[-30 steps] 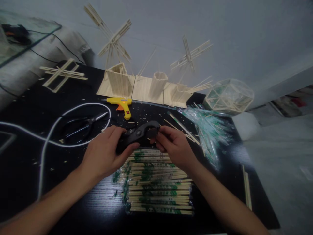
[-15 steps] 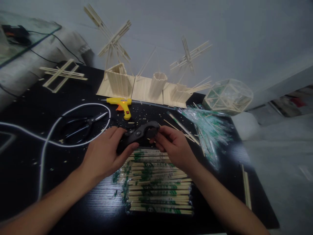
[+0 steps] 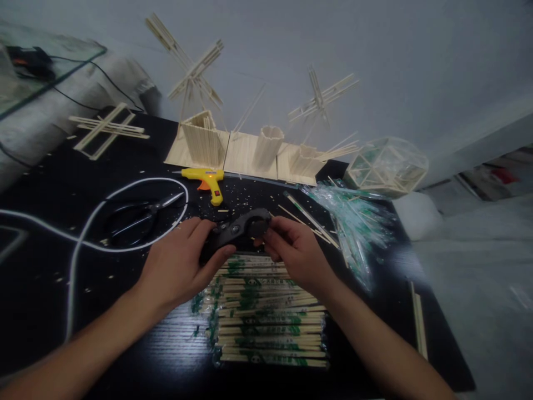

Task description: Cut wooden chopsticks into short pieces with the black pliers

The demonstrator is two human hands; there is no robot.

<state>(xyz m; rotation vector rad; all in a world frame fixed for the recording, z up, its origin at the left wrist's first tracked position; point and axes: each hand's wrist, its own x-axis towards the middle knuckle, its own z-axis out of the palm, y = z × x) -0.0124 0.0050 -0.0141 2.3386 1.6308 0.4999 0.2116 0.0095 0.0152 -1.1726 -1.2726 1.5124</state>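
My left hand (image 3: 183, 261) is wrapped round the handles of a black cutter (image 3: 235, 230) held above the dark table (image 3: 50, 266). My right hand (image 3: 291, 250) pinches something small at the cutter's jaw; a thin stick seems to lie there, but I cannot make it out. Under both hands lies a row of wrapped wooden chopsticks (image 3: 266, 316) in green-printed sleeves.
A yellow glue gun (image 3: 206, 180), black scissors (image 3: 141, 214) and a looping white cable (image 3: 83, 233) lie left of centre. Stick-built windmills (image 3: 195, 72) on a wooden base (image 3: 241, 153) stand at the back. Empty wrappers (image 3: 353, 222), loose sticks (image 3: 310, 219) and a geodesic frame (image 3: 387, 164) lie right.
Nothing has visibly changed apart from a slight shift of the view; both hands stay on the cutter.
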